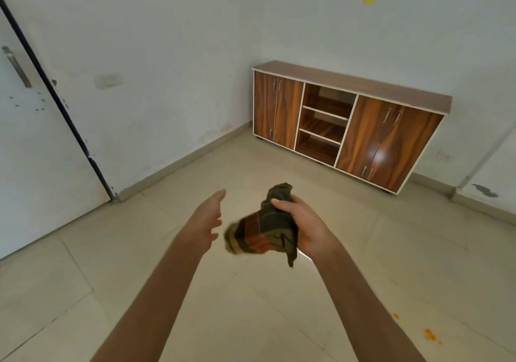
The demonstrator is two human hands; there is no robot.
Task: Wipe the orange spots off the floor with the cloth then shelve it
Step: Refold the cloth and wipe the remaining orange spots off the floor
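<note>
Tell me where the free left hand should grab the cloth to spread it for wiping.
Probably the loose lower-left end of the cloth, coming in from the left. The right hand already clamps the bunched right side, while that end hangs free toward the open left hand, which is close beside it but not touching.

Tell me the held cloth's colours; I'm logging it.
Dark olive green cloth with orange-brown stripes, head view.
</note>
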